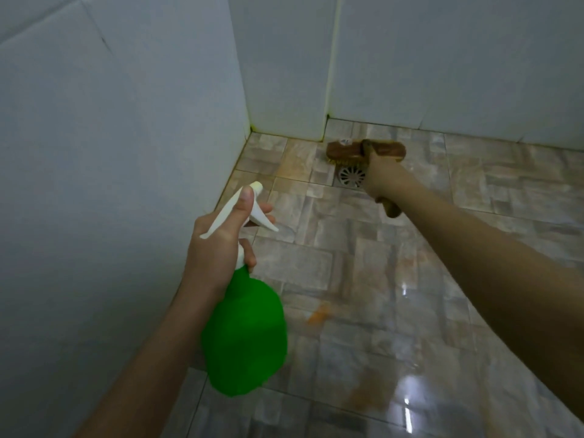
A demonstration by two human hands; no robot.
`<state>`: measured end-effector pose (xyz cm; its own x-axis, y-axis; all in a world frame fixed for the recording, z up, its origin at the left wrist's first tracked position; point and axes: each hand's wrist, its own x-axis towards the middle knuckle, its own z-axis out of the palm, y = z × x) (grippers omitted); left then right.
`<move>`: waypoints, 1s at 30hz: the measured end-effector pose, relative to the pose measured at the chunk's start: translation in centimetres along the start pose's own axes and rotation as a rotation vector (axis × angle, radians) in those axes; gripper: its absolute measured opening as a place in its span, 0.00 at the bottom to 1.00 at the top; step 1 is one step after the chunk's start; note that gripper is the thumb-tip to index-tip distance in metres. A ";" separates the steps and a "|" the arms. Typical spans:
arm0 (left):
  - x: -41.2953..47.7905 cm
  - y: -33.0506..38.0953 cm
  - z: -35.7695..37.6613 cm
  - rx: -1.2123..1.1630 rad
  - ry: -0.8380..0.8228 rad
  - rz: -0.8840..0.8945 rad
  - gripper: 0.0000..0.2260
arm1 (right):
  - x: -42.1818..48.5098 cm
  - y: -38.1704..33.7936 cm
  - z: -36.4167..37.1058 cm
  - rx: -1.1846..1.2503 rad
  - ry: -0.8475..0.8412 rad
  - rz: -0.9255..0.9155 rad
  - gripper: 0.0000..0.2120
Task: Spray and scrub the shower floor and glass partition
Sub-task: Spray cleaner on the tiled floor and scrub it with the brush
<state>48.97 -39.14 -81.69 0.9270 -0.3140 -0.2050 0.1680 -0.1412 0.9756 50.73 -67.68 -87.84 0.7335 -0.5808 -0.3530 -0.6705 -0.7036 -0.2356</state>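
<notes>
On my feed the left hand (pixel 218 238) grips the neck of a green spray bottle (pixel 248 339). Its thumb lies along the top of the white trigger head (pixel 257 216), and 1 finger curls in front of the trigger. The nozzle points forward and up toward the far left corner, and the bottle hangs above the floor beside the white-tiled left wall (pixel 110 153).

My right hand (pixel 380 180) reaches out at full arm's length, fingers wrapped round the handle of a wooden scrub brush (pixel 346 149). The butt of the handle sticks out below the fist. The brush head lies crosswise, bristles down on the shower floor (pixel 363 273), at the foot of the back wall (pixel 458 64). It sits just behind the round metal drain (pixel 350 177), and the hand covers the drain's right edge.

The floor is mottled grey-and-beige tile, glossy and wet-looking, with bright reflections at lower right. An orange smear (pixel 319 315) lies on the tiles just right of the bottle's body, and fainter orange tinting shows near the drain. Yellowish grime lines the vertical joints where the walls meet.
</notes>
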 end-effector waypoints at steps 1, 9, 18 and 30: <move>0.3 -0.2 -0.4 0.015 0.003 0.001 0.14 | -1.5 0.0 0.6 0.013 -0.008 0.000 0.40; 1.1 -1.0 -3.6 -0.022 0.084 -0.005 0.15 | -8.1 -2.2 4.9 0.017 -0.007 -0.090 0.39; 0.4 0.1 -6.9 -0.055 0.032 0.037 0.17 | -11.2 -6.5 5.7 0.039 -0.092 -0.112 0.35; -0.5 0.6 -9.6 -0.043 0.048 0.060 0.14 | -5.1 -15.2 4.1 0.142 -0.132 -0.112 0.29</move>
<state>51.80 -30.08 -80.25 0.9508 -0.2748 -0.1427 0.1245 -0.0826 0.9888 56.73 -52.37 -86.24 0.7899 -0.4371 -0.4302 -0.6011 -0.6909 -0.4018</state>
